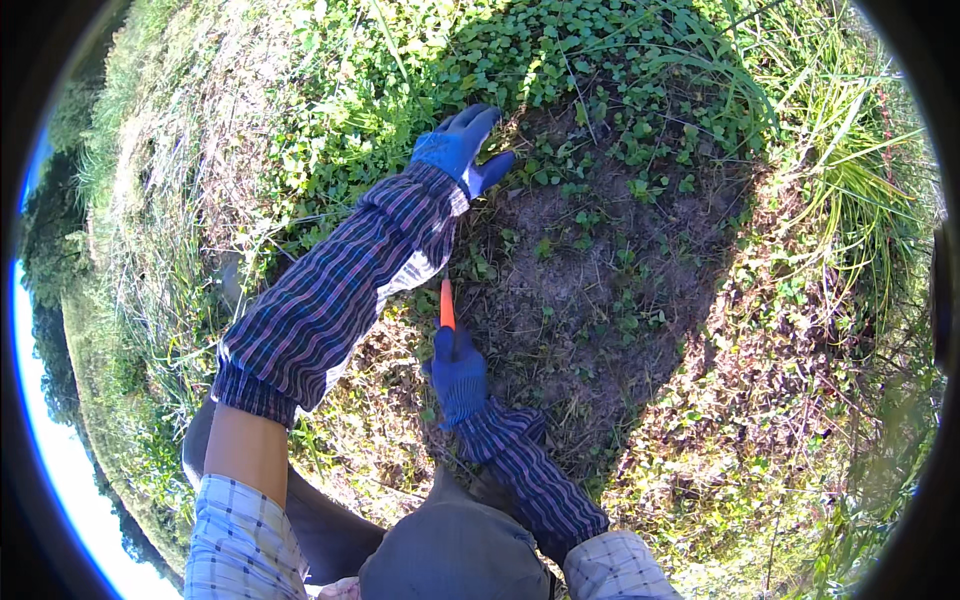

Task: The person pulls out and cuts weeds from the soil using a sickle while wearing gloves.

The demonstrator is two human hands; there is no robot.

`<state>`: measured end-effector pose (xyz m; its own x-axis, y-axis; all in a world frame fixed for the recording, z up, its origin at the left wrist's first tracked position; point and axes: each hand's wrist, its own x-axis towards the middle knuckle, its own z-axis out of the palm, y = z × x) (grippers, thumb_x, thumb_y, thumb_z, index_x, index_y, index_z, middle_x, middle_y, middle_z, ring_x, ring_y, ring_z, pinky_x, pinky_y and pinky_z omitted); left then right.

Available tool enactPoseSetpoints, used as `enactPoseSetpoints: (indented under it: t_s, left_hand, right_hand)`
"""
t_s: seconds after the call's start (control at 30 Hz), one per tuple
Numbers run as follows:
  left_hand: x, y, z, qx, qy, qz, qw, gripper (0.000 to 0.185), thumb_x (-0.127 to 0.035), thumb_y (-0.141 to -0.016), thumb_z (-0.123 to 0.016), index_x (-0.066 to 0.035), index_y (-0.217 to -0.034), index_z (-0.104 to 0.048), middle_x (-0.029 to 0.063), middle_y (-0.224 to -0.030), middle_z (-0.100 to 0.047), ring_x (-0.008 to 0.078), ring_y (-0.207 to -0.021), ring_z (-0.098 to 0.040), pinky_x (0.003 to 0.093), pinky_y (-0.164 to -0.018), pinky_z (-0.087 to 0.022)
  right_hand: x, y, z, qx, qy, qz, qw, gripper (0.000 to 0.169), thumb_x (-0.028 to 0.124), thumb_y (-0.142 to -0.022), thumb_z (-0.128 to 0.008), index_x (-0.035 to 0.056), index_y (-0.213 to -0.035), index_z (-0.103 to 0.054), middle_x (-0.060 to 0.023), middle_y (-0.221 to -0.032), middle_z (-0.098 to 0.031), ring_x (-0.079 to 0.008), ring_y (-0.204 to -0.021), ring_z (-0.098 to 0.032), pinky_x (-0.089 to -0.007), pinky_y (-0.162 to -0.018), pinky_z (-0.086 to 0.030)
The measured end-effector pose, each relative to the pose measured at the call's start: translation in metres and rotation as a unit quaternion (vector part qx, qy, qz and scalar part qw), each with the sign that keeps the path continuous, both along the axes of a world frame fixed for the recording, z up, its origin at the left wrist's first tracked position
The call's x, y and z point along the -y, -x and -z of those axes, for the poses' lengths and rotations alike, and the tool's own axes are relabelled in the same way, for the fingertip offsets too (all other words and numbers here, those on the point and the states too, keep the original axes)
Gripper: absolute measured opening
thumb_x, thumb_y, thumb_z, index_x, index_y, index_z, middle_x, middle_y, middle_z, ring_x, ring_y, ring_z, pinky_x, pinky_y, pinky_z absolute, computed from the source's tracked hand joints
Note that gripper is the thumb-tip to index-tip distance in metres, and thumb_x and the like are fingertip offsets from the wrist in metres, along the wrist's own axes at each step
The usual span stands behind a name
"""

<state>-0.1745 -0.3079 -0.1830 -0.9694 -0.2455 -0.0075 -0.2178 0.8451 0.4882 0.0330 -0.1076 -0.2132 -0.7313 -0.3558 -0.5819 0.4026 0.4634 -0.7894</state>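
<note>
My left hand (466, 142), in a blue work glove, reaches out over low leafy plants (390, 139). Its thumb stands apart from the fingers and nothing shows in its grasp. Nearer to my body, my right hand (459, 375), gloved the same way, is closed around the orange handle (447, 306) of a hand tool. A short bit of its metal shows beyond the handle; the rest cannot be made out, so the kind of tool is unclear. Striped sleeve covers (337, 292) run over both forearms.
Shaded bare soil (577, 300) with small sprouts and dry stems lies right of my hands. Dense green ground cover (540, 52) grows beyond it. Long grass blades (847, 157) arch at the right. A grey cap (457, 551) fills the bottom middle, beside dark trousers (330, 525).
</note>
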Motion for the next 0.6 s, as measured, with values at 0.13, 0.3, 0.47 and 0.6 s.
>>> enactPoseSetpoints:
  t_s: [0.13, 0.3, 0.47, 0.6]
  left_hand:
    - [-0.005, 0.005, 0.032, 0.228, 0.092, -0.02, 0.969, 0.094, -0.056, -0.076, -0.07, -0.015, -0.147, -0.025, 0.0148, -0.152, -0.028, 0.036, -0.14, -0.027, 0.0497, -0.113, -0.027]
    - [0.001, 0.006, 0.047, 0.324, 0.117, -0.041, 0.938, 0.104, -0.06, -0.071, -0.072, -0.017, -0.149, -0.02, 0.0171, -0.152, -0.025, 0.0361, -0.141, -0.025, 0.0535, -0.113, -0.023]
    - [0.027, 0.002, 0.047, 0.418, 0.17, 0.005, 0.892, 0.042, -0.018, -0.088, -0.055, -0.011, -0.13, -0.054, 0.0148, -0.117, -0.065, 0.032, -0.109, -0.062, 0.0492, -0.096, -0.044]
    - [0.041, 0.001, 0.064, 0.43, 0.141, 0.024, 0.891, 0.023, -0.017, -0.084, -0.06, -0.013, -0.102, -0.073, 0.0077, -0.104, -0.071, 0.0264, -0.097, -0.067, 0.0442, -0.079, -0.053]
  right_hand:
    - [-0.012, -0.031, -0.084, 0.299, 0.001, -0.061, 0.952, 0.049, 0.048, -0.097, -0.046, 0.0087, -0.127, -0.053, -0.0058, -0.066, -0.06, -0.0121, -0.05, -0.054, -0.0309, -0.05, -0.045]
    - [-0.045, -0.03, -0.096, 0.283, 0.005, 0.041, 0.958, 0.047, 0.045, -0.098, -0.047, 0.0091, -0.128, -0.052, -0.0023, -0.062, -0.059, -0.0078, -0.046, -0.048, -0.0263, -0.046, -0.04]
    - [-0.058, 0.032, -0.104, 0.151, 0.028, 0.123, 0.98, 0.049, 0.041, -0.101, -0.042, 0.0061, -0.135, -0.046, -0.0032, -0.065, -0.061, -0.0079, -0.052, -0.054, -0.0254, -0.048, -0.043]
    - [-0.028, 0.09, -0.075, 0.079, 0.005, 0.188, 0.979, 0.047, 0.038, -0.101, -0.043, 0.0049, -0.134, -0.046, -0.0037, -0.065, -0.06, -0.0087, -0.052, -0.054, -0.0269, -0.046, -0.044]
